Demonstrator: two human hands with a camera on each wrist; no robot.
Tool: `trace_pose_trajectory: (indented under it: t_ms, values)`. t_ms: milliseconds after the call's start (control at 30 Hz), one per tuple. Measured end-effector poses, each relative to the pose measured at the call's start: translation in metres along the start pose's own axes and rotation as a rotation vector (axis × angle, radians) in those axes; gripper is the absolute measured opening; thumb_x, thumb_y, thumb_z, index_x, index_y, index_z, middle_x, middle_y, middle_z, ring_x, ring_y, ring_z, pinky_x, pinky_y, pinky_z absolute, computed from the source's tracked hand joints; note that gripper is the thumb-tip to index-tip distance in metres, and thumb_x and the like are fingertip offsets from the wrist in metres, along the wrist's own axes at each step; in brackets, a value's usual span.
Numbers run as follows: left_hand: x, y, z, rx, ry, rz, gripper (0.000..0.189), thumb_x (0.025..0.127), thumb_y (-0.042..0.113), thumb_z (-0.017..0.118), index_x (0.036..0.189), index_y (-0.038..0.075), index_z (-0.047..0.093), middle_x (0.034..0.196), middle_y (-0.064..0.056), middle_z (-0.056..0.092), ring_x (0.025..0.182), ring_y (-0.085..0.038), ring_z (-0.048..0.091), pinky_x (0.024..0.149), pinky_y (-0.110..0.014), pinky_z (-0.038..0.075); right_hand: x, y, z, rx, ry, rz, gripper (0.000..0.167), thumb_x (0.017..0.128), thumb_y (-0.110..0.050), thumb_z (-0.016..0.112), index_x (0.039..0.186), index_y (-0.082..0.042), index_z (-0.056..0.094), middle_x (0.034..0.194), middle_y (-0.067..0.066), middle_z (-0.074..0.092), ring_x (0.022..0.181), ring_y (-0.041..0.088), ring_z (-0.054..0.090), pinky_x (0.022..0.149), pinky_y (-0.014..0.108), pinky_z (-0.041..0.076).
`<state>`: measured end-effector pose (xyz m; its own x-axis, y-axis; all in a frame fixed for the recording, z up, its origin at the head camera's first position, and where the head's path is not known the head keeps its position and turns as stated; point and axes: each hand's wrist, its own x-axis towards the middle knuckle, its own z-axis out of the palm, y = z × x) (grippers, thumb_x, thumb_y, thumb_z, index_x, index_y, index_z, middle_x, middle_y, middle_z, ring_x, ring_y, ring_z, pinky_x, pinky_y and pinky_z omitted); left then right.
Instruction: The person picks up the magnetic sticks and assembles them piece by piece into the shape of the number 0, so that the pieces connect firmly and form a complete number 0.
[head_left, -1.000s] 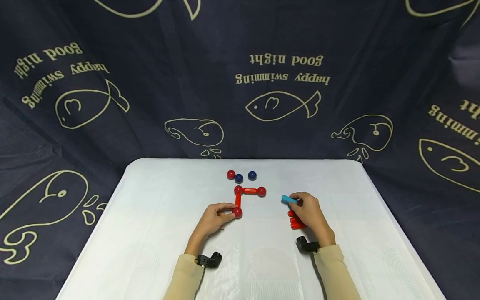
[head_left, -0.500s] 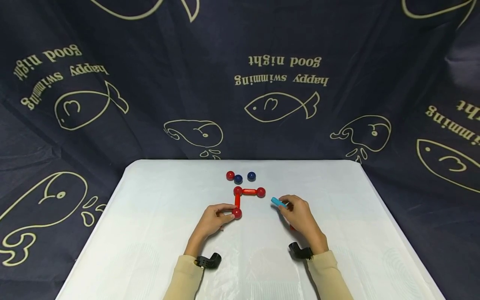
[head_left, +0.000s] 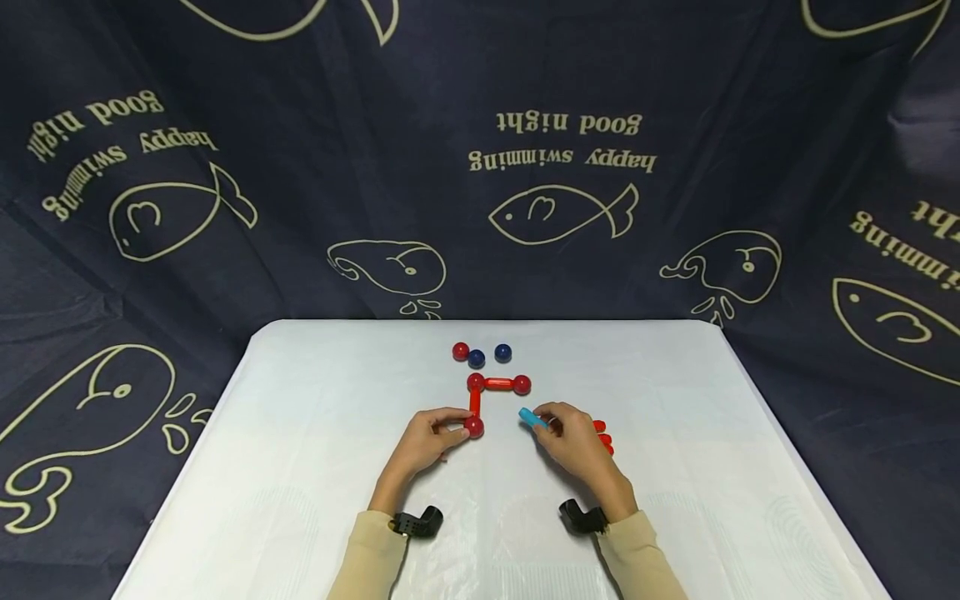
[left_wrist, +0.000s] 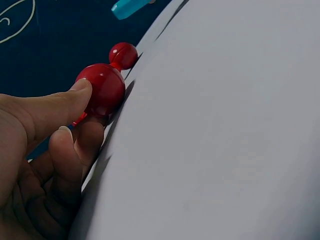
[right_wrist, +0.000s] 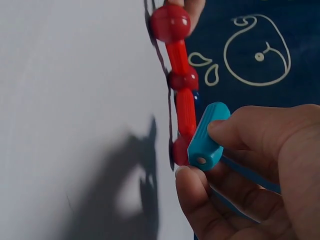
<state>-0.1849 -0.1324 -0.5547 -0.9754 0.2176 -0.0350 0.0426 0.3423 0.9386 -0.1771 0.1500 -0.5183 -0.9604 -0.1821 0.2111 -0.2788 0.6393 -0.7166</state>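
Note:
My left hand (head_left: 423, 442) pinches the near red ball (left_wrist: 102, 90) of an L-shaped piece lying on the table. That piece has three red balls joined by two red rods, one of them the upper rod (head_left: 498, 384) running right to the end ball (head_left: 522, 384). Between thumb and fingers, my right hand (head_left: 581, 446) holds a blue rod (right_wrist: 207, 136) above the table, right of the near ball and apart from it. A small round spot shows on the rod's end in the right wrist view.
Behind the L-shaped piece lie a loose red ball (head_left: 461, 351) and two dark blue balls, one being the right-hand blue ball (head_left: 503, 352). Several red rods (head_left: 603, 437) lie right of my right hand, partly hidden by it. A dark printed cloth (head_left: 570, 275) hangs behind the white table (head_left: 337, 358).
My right hand has moved left and slightly nearer with the blue rod, away from the loose red rods. My left hand stays on the near red ball.

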Motion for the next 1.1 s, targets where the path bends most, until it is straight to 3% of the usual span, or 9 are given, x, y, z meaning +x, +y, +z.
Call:
trace_pose_trajectory:
  t_ms: [200, 467, 800, 1100]
  values:
    - [0.001, -0.001, 0.0, 0.0, 0.006, -0.007, 0.027, 0.092, 0.019, 0.079, 0.119, 0.015, 0.077, 0.07, -0.005, 0.067, 0.049, -0.01, 0.05, 0.045, -0.025, 0.047, -0.001, -0.004, 0.011, -0.009, -0.023, -0.065, 0.014, 0.089, -0.006, 0.077, 0.103, -0.006, 0.075, 0.085, -0.001, 0.066, 0.071, 0.006, 0.055, 0.065, 0.021, 0.05]
    - [0.001, 0.0, 0.001, 0.01, 0.01, 0.002, 0.027, 0.092, 0.02, 0.079, 0.119, 0.016, 0.077, 0.076, -0.006, 0.069, 0.05, -0.01, 0.05, 0.045, -0.025, 0.047, -0.004, -0.014, 0.02, 0.009, -0.092, -0.024, 0.015, 0.089, -0.008, 0.078, 0.104, -0.006, 0.075, 0.084, -0.002, 0.064, 0.071, 0.007, 0.055, 0.064, 0.02, 0.05]
    - [0.002, 0.0, 0.001, 0.001, 0.014, -0.006, 0.027, 0.092, 0.02, 0.079, 0.119, 0.016, 0.077, 0.064, -0.006, 0.062, 0.046, -0.009, 0.049, 0.043, -0.023, 0.045, -0.009, -0.021, 0.032, 0.03, -0.138, -0.07, 0.014, 0.089, -0.008, 0.078, 0.102, -0.006, 0.075, 0.083, -0.004, 0.064, 0.07, 0.004, 0.054, 0.064, 0.019, 0.051]
    - [0.001, 0.0, 0.001, -0.003, 0.004, 0.0, 0.027, 0.092, 0.021, 0.079, 0.119, 0.016, 0.077, 0.064, -0.008, 0.063, 0.045, -0.01, 0.049, 0.044, -0.024, 0.045, -0.012, -0.026, 0.038, 0.066, -0.172, -0.094, 0.011, 0.091, -0.009, 0.077, 0.101, -0.005, 0.075, 0.082, -0.005, 0.063, 0.071, 0.003, 0.055, 0.065, 0.019, 0.052]
